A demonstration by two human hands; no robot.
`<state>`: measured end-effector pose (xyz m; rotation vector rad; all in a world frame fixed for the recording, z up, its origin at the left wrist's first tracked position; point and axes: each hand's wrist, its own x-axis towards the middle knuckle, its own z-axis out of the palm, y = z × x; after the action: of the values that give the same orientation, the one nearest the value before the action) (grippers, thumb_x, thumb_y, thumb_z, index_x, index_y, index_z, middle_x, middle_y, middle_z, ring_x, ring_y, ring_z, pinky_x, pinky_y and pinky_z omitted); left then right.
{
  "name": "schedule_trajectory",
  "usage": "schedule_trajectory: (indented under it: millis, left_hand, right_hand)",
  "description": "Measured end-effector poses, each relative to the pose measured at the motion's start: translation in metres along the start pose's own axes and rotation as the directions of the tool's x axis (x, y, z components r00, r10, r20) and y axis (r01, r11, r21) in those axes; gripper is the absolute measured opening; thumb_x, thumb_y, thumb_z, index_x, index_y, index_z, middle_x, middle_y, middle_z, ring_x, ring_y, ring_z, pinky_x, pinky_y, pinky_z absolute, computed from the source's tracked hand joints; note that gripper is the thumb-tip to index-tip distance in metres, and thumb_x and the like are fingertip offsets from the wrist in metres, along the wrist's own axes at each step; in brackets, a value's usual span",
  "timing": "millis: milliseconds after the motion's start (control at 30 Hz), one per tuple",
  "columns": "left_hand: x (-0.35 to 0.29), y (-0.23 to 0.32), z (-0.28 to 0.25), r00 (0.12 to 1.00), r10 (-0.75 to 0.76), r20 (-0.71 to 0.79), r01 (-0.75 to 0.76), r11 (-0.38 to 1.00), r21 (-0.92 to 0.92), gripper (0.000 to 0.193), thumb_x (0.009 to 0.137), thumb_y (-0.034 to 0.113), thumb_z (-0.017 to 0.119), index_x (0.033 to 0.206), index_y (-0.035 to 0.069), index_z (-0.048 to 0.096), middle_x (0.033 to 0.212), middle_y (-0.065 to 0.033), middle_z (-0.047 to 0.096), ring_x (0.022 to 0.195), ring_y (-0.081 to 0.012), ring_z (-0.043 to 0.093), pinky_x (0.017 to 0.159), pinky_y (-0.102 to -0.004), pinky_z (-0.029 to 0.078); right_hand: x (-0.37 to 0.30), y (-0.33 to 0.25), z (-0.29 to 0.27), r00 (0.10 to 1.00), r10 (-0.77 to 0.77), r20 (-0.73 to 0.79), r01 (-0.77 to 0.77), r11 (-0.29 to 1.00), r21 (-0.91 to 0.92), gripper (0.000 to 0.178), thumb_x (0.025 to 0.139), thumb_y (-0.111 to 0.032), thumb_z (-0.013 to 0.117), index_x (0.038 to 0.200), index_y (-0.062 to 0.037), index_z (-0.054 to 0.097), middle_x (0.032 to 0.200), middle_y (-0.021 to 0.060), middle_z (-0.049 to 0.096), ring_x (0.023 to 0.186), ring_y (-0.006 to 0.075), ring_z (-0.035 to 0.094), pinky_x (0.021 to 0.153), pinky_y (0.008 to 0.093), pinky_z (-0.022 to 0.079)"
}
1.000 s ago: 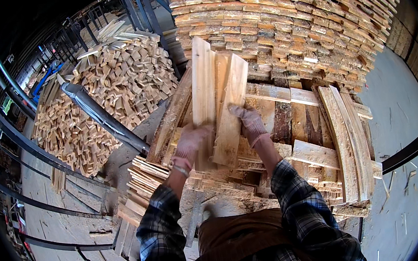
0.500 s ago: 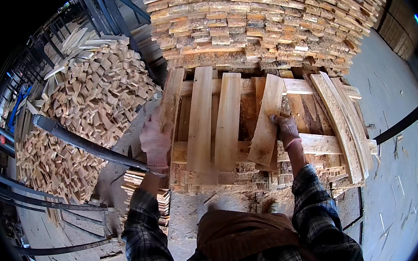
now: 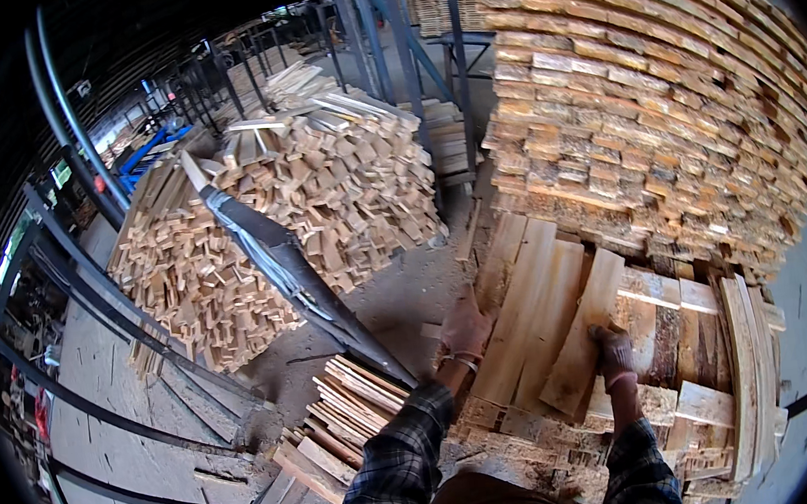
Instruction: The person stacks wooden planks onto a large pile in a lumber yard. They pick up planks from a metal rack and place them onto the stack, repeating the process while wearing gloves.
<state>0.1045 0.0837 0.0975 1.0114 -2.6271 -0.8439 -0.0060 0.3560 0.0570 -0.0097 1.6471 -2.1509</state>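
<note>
My left hand [image 3: 466, 328], in a pale work glove, lies along the outer edge of the leftmost wooden board, its fingers looking stretched out. Side by side with that board are two smooth pale boards [image 3: 515, 314], almost touching. Another plank [image 3: 585, 332] leans at a slant to their right. My right hand [image 3: 612, 351], gloved too, grips this slanted plank by its right edge, thumb on top; the fingers underneath are hidden. All these boards rest across a low stack of planks [image 3: 666, 402].
A tall stack of rough boards [image 3: 639, 87] rises behind. A heap of short wood offcuts [image 3: 276, 225] stands at the left. A dark, plastic-wrapped bar [image 3: 279, 253] slants close to my left forearm, above a small pile of slats [image 3: 349, 401]. Metal rails [image 3: 121, 421] curve along the left.
The view has swung left. The boards between my hands have drawn together, narrowing the gaps. My left hand stays at the outer board; my right still holds the slanted plank.
</note>
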Motion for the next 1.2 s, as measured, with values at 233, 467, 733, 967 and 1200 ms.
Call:
schedule_trajectory:
  millis: [233,467,733,967,1200]
  left_hand:
    - [0.012,-0.016,0.019,0.999,0.036,-0.013,-0.036,0.999,0.034,0.089,0.074,0.058,0.068,0.136,0.004,0.033,0.115,-0.0265,0.060,0.102,-0.0425,0.062,0.082,-0.0498,0.053]
    - [0.007,-0.015,0.009,0.996,0.001,0.085,-0.005,0.999,0.044,0.095,0.077,0.061,0.065,0.144,0.006,0.025,0.118,-0.0231,0.059,0.103,-0.0387,0.063,0.082,-0.0484,0.053]
    - [-0.001,0.010,-0.001,0.994,-0.026,0.103,0.014,0.993,0.119,0.102,0.077,0.058,0.067,0.150,0.008,0.016,0.125,-0.0241,0.055,0.107,-0.0374,0.061,0.086,-0.0442,0.053]
    - [-0.079,-0.029,-0.003,0.898,-0.079,-0.433,-0.196,0.809,-0.555,0.075,0.083,0.018,0.074,0.143,-0.002,0.033,0.136,-0.0232,0.049,0.129,-0.0303,0.047,0.102,-0.0336,0.043]
    - [-0.378,-0.145,0.069,0.643,-0.760,-0.093,0.568,0.555,-0.608,0.052,0.080,0.013,0.071,0.130,0.008,0.057,0.094,-0.0065,0.070,0.077,-0.0130,0.065,0.062,-0.0216,0.050]
  right_hand:
    - [-0.014,-0.024,0.051,0.907,-0.380,0.180,0.265,0.184,-0.947,0.079,0.078,-0.034,0.070,0.138,0.0038,0.035,0.084,0.0181,0.069,0.073,0.0292,0.066,0.066,0.0351,0.054]
    - [-0.001,-0.035,-0.020,0.898,-0.421,0.126,0.199,0.132,-0.971,0.041,0.077,-0.023,0.065,0.112,-0.0015,0.060,0.096,0.0191,0.064,0.088,0.0384,0.061,0.081,0.0423,0.049]
    - [-0.014,-0.015,-0.054,0.847,-0.481,0.226,0.360,0.205,-0.910,0.050,0.080,-0.010,0.053,0.129,-0.0005,0.055,0.127,0.0271,0.054,0.119,0.0420,0.050,0.104,0.0428,0.038]
    - [0.007,0.007,-0.073,0.787,-0.410,0.461,0.567,0.187,-0.802,0.050,0.087,-0.020,0.055,0.134,-0.0036,0.052,0.128,0.0273,0.053,0.118,0.0402,0.051,0.104,0.0418,0.038]
    - [-0.036,-0.059,-0.068,0.732,-0.161,0.662,0.675,0.042,-0.737,0.047,0.093,-0.024,0.053,0.134,-0.0021,0.051,0.109,0.0200,0.060,0.095,0.0296,0.061,0.079,0.0380,0.052]
